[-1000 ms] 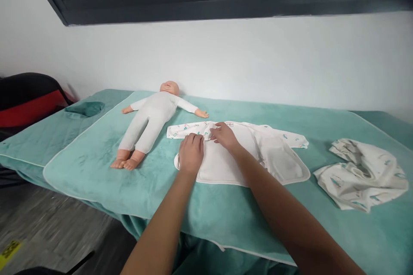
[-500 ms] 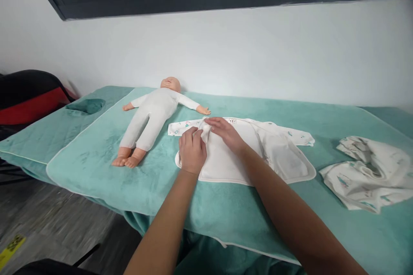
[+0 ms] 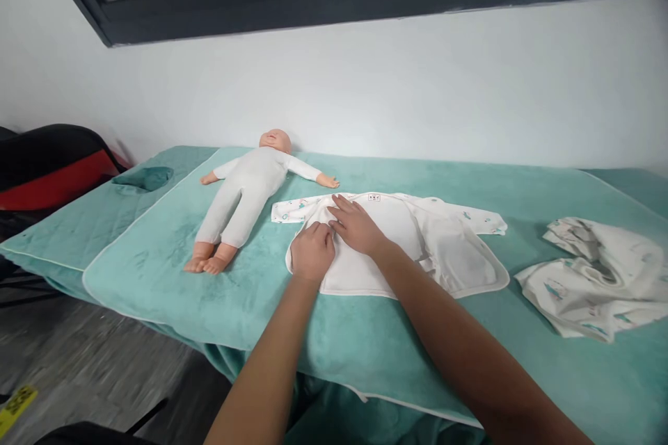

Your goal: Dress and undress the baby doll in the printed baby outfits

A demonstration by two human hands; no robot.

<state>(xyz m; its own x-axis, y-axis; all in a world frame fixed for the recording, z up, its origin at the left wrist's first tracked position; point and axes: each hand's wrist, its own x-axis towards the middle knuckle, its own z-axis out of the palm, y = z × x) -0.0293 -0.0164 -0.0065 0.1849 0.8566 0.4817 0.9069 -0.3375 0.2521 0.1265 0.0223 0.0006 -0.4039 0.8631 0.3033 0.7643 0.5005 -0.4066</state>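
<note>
A white baby shirt [image 3: 360, 271] lies spread open on the green cover, its lining facing up and its printed sleeves stretched to both sides. My left hand [image 3: 313, 250] rests on the shirt's left front panel with its fingers curled into the cloth; the fingertips are partly hidden. Right beside it, my right hand [image 3: 359, 224] lies on the shirt below the neckline, fingers stretched out and pressing on the fabric. To the left, a baby doll [image 3: 255, 174] in a white bodysuit lies on its back, one hand close to the shirt's left sleeve.
A crumpled printed baby garment [image 3: 600, 285] sits at the right. The green cover [image 3: 156, 243] drapes over the bed's front edge, and a face hole [image 3: 143, 179] shows at the left. A black and red chair [image 3: 57, 167] stands beyond it. Behind are a white wall and a dark-framed window [image 3: 234, 10].
My left hand's fingers have curled in more on the cloth. My right hand has moved slightly down and lies flatter, and the raised fold between the hands has flattened.
</note>
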